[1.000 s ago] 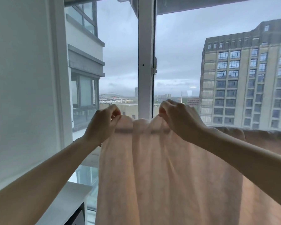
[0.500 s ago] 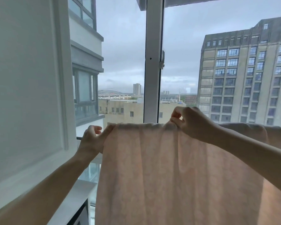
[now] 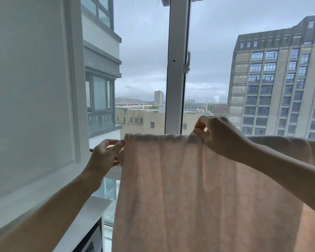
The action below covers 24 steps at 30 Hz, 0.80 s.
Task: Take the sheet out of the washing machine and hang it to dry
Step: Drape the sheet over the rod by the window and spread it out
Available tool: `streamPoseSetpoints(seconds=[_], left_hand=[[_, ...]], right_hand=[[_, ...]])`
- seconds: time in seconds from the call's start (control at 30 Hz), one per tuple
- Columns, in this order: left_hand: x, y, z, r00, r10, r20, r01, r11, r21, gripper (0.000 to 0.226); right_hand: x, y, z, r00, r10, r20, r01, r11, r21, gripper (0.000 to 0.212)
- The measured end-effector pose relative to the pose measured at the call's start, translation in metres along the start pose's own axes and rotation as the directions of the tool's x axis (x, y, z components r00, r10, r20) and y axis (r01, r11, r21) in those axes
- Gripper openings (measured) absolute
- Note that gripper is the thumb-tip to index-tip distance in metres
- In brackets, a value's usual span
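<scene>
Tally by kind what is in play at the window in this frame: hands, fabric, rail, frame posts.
Hands: 2, the left hand and the right hand, each pinching the top fold
Pink sheet: 1
Dark rail at the sheet's left end: 1
White window post: 1
Total: 5

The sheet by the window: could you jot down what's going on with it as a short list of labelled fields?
item: pale pink sheet, hanging down in front of the window
top edge: draped over a thin rail, of which only a short end shows to the left of the cloth
left hand: pinches the sheet's left top corner
right hand: pinches the top edge further right
window frame: white upright post behind the sheet
outside: grey sky, tall building at right
task stage: sheet is on the rail, hands at its top edge
</scene>
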<state>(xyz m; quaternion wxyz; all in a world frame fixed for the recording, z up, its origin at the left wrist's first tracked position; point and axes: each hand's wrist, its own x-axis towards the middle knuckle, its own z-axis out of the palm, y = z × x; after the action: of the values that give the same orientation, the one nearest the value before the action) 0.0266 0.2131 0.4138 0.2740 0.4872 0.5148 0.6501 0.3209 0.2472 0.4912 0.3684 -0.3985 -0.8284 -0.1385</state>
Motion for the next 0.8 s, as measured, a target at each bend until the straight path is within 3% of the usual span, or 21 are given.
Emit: streamPoseSetpoints(seconds=[0.2, 0.33, 0.5, 0.8], left_hand=[[-0.006, 0.01, 0.011, 0.976, 0.219, 0.008, -0.21, 0.925, 0.317, 0.023], [0.001, 0.013, 0.003, 0.937, 0.343, -0.067, -0.296, 0.879, 0.373, 0.021], [0.011, 0.019, -0.025, 0.905, 0.387, -0.175, -0.305, 0.878, 0.369, 0.024], [0.023, 0.01, -0.111, 0.884, 0.32, -0.341, -0.181, 0.906, 0.382, 0.028]], right_hand=[[0.007, -0.023, 0.004, 0.997, -0.056, 0.054, 0.057, 0.998, -0.016, 0.009], [0.017, -0.043, 0.011, 0.993, -0.076, 0.087, 0.081, 0.996, -0.049, 0.012], [0.042, -0.062, 0.025, 0.991, -0.102, 0.09, 0.104, 0.995, -0.011, 0.012], [0.093, -0.102, 0.068, 0.986, -0.127, 0.11, 0.131, 0.991, -0.034, 0.013]])
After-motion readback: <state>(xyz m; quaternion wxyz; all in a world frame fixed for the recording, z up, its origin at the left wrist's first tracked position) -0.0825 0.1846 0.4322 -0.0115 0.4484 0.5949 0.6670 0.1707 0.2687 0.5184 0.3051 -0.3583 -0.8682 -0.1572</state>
